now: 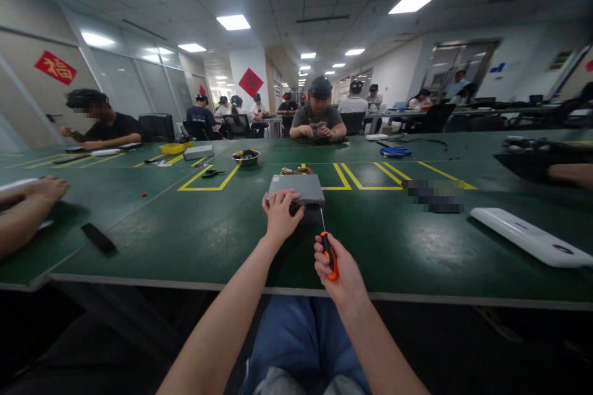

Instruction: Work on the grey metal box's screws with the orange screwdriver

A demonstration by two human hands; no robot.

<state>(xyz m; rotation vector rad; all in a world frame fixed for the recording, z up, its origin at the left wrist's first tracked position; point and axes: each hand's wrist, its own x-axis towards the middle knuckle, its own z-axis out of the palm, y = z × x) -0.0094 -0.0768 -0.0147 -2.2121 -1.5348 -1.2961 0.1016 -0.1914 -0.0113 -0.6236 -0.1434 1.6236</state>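
A grey metal box (303, 186) with a socket on its near face and coloured wires behind it rests on the green table (222, 247). My left hand (281, 215) is spread over the box's near left part, its fingers on the top and near face. In my right hand (340, 265) is an orange and black screwdriver (329, 256), gripped by its handle. The screwdriver's shaft points up and away, its tip close to the right end of the box's near face; whether it touches is too small to tell.
A metal bowl (245, 158) and black tool (210, 173) lie beyond the box to the left. A white device (528, 236) is at right, a black item (98, 238) at left. Co-workers' arms (28, 216) reach in from both sides; a person (319, 118) sits opposite.
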